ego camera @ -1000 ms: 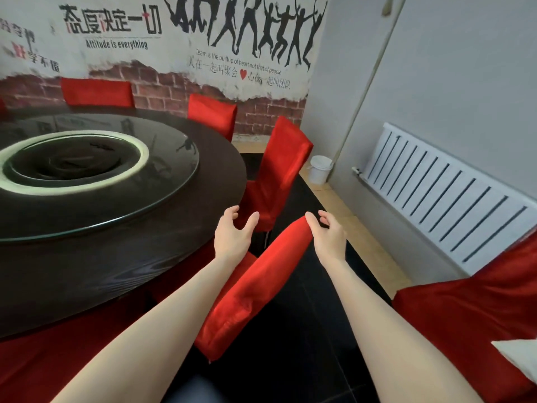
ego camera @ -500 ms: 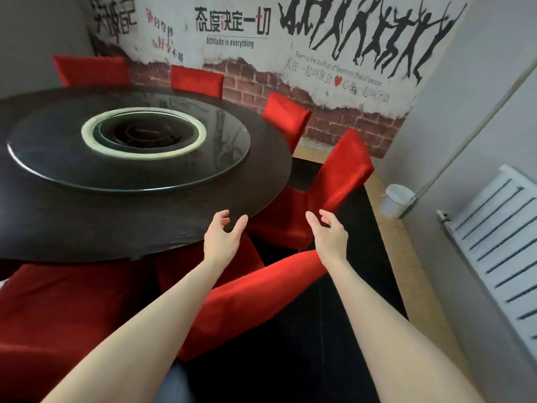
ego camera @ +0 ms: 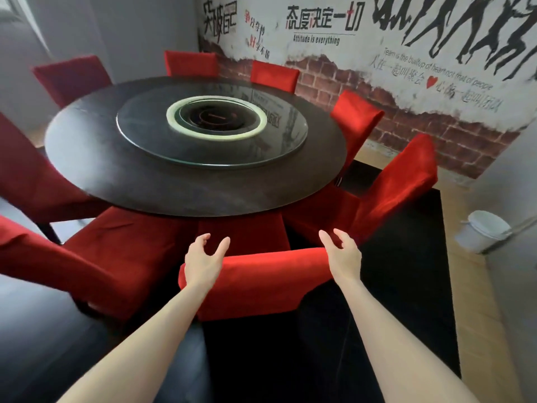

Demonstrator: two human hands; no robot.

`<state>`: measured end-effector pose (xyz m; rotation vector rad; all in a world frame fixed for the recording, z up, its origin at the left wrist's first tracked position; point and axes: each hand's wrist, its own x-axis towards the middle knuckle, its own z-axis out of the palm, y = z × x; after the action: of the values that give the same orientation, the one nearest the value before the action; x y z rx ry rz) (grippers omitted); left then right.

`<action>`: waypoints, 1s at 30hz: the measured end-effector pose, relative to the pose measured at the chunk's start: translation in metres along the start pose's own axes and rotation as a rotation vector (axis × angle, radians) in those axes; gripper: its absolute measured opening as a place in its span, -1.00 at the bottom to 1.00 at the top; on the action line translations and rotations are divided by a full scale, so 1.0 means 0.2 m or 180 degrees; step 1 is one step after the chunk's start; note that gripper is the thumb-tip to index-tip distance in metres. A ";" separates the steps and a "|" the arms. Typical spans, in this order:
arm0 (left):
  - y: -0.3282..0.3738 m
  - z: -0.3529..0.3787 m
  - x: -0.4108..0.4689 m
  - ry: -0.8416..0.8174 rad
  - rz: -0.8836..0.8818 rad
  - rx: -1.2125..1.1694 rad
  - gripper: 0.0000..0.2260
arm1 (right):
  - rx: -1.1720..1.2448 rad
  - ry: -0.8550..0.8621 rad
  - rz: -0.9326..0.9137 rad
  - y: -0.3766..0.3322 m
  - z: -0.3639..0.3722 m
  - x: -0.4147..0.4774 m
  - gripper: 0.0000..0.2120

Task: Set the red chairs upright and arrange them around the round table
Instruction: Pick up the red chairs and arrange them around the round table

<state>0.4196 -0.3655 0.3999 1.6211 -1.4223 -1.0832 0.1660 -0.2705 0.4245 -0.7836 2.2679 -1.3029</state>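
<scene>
at the near edge of the worktop [ego camera: 174,196], the red chair [ego camera: 261,277] sets its top rail left to right; left hand [ego camera: 203,258] and right hand [ego camera: 344,255] hover spread over its ends, equally near.

Head camera: you look forward and down over the round table [ego camera: 186,196].
Nearness: the closest chair back [ego camera: 267,274] sits just below you.

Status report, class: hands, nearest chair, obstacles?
Left hand, right hand open over nearest chair. Upright at round table. Left neighbour chair, right neighbour chair close.
</scene>
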 end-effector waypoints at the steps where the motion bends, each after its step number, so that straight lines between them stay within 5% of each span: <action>1: -0.03 -0.01 -0.01 0.0051 -0.0013 0.0081 -0.48 | -0.0033 -0.0009 -0.0001 0.02 0.00 -0.01 -0.45; 21: -0.28 0.15 0.01 0.0615 -0.0705 0.0392 -0.25 | -0.0508 -0.0472 0.0093 0.31 0.09 0.17 -0.33; 30: -0.37 0.16 0.10 0.0286 -0.1111 0.0726 -0.18 | -0.0719 -0.0549 0.0307 0.42 0.20 0.30 -0.35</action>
<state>0.4202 -0.3740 0.3177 2.1137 -1.2695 -1.0495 0.1223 -0.3021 0.3275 -0.8165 2.3063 -0.9103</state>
